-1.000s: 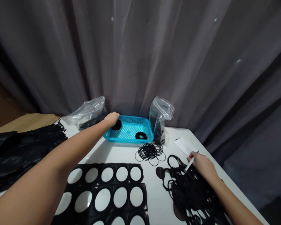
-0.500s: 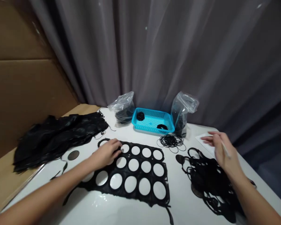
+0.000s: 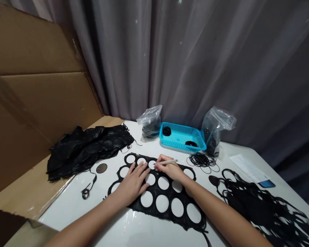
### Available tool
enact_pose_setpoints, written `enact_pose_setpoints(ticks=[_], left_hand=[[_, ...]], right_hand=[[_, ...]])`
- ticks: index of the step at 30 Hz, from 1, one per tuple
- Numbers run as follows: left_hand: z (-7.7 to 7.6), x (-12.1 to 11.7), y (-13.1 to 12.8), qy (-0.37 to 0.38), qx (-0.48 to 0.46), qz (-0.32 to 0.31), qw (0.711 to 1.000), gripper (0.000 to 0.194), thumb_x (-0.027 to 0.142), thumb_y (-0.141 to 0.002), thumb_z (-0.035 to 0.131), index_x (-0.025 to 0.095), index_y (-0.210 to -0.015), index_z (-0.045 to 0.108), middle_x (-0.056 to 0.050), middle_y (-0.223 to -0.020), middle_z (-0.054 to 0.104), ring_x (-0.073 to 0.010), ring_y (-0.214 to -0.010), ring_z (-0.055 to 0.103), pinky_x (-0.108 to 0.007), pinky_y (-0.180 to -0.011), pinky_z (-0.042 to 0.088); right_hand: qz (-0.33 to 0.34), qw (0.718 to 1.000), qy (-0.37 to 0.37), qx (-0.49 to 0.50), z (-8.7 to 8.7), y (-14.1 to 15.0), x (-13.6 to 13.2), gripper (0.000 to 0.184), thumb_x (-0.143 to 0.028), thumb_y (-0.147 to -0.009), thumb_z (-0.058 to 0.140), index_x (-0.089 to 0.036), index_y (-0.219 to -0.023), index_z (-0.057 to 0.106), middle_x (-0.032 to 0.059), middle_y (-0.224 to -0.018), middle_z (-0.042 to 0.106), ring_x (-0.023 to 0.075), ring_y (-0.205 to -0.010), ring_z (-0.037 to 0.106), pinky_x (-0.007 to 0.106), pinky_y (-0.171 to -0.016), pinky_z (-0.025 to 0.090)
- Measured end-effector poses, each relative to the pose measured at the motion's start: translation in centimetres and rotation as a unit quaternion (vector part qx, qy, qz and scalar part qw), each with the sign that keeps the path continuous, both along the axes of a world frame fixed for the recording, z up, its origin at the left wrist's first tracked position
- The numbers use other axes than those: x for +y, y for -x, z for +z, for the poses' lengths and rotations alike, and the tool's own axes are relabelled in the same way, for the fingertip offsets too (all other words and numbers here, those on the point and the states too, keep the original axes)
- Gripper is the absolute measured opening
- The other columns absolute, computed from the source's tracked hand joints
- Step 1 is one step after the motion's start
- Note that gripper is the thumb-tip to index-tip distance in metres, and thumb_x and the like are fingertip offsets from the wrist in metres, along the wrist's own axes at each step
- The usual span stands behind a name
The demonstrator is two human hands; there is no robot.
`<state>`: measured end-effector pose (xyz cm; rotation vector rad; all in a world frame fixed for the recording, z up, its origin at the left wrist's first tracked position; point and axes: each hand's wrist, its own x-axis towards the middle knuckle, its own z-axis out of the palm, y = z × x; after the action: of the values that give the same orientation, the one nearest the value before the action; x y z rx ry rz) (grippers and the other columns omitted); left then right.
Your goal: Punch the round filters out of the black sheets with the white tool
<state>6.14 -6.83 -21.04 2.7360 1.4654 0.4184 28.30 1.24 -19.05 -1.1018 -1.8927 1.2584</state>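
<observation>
Head cam: R hand w/ prob. pen

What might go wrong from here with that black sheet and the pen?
The sheet lies on a glossy table, pinned only by the left hand, so it might slip under the pen in the right hand. Its narrow strips between the holes could tear if pressed or pulled hard. The loose black rings lie close by, and a stray arm might drag them.
</observation>
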Motion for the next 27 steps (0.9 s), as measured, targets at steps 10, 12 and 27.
enact_pose_setpoints(ticks=[10, 12, 27], left_hand=[[-1.3, -0.3, -0.5, 0.01, 0.008, 0.0, 1.0, 0.055, 0.034, -0.096, 0.057, 0.021, -0.147, 0.045, -0.013, -0.157, 0.038, -0.0338, -0.144, 0.035, -0.059, -0.115, 0.03], [-1.4, -0.3, -0.5, 0.01, 0.0, 0.0, 1.0, 0.054, 0.035, -0.096, 0.056, 0.021, -0.147, 0.045, -0.013, -0.157, 0.037, -0.0334, -0.145, 0.035, -0.058, -0.115, 0.029], [-1.3, -0.5, -0.7, 0.01, 0.015, 0.021, 1.0, 0.055, 0.036, -0.094, 0.058, 0.021, -0.145, 0.047, -0.015, -0.159, 0.034, -0.0353, -0.147, 0.03, -0.058, -0.115, 0.029]], right_hand=[[0.019, 0.999, -0.013, -0.042, -0.7, 0.4, -0.1, 0.009, -0.025, -0.083, 0.062, -0.019, -0.08, 0.068, 0.0031, -0.089, 0.073, 0.0181, -0.081, 0.065, 0.028, -0.073, 0.048], [0.021, 0.999, -0.014, -0.047, -0.6, 0.3, 0.1, 0.008, -0.025, -0.084, 0.062, -0.019, -0.081, 0.067, 0.0026, -0.088, 0.073, 0.0181, -0.082, 0.065, 0.028, -0.074, 0.048], [-0.095, 0.91, -0.27, -0.3, -0.1, -1.5, 4.6, 0.014, -0.013, -0.089, 0.046, -0.02, -0.082, 0.056, 0.0102, -0.084, 0.067, 0.0246, -0.079, 0.057, 0.034, -0.074, 0.039]])
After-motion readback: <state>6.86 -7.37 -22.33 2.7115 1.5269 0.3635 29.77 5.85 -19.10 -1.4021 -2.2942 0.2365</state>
